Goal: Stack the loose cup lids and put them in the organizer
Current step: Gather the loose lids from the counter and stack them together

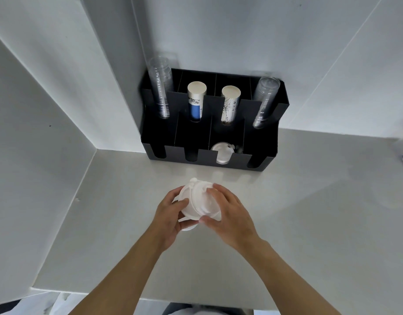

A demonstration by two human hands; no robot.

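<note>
Head view: left hand (167, 220), right hand (230, 214) clasp lids (196, 201); organizer (264, 144) beyond.

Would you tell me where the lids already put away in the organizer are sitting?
In the head view, the stored lids sit in the black organizer's front row, third slot from the left, just below the patterned paper cups.

In front of me the grey desk (309, 201) meets a white wall (241, 30). Two stacks of clear cups (160, 87) (264, 102) flank two stacks of paper cups (196, 102) (229, 105).
</note>
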